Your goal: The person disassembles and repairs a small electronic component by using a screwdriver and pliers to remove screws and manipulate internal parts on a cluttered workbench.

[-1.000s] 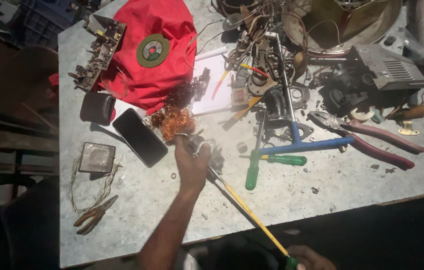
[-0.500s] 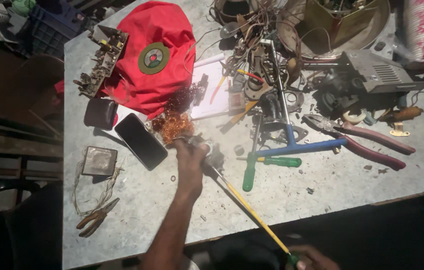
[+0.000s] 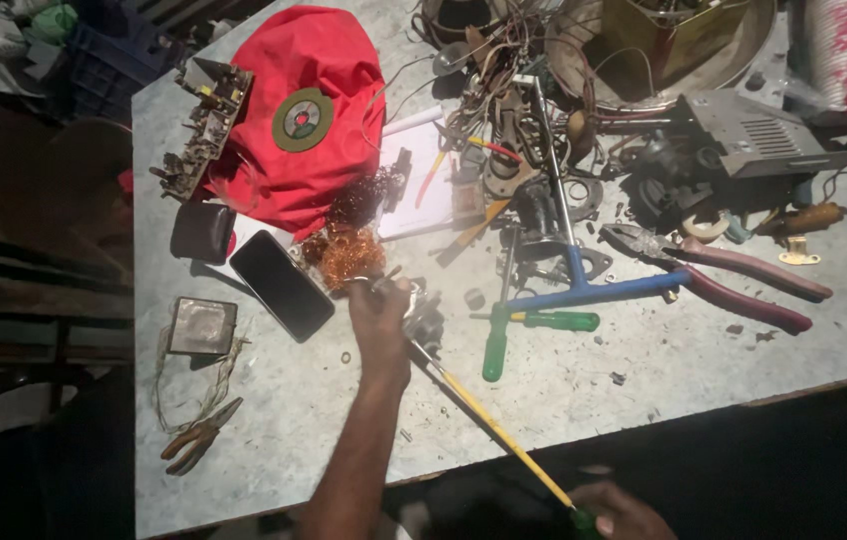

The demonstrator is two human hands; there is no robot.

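Left hand (image 3: 381, 318) closed on small metal part (image 3: 422, 318) | right hand (image 3: 616, 510) gripping yellow-shafted screwdriver (image 3: 489, 425); tip pressed at part | prying judged underway; steadier bracing needed next

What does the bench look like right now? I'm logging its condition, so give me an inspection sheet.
Surface: pale speckled table, littered with small bits.
Job's things: small metal part under the left hand; long yellow-shafted tool running from it to the right hand.
Clutter: red cloth with a green disc, dark phone, copper wire bundle, red-handled pliers, green screwdrivers, blue T-handle tool, small pliers.
Hands: left hand on the part; right hand at the tool's end.
Cables: loose wires tangled at the far side.
Surroundings: dark, blue crate beyond the table.
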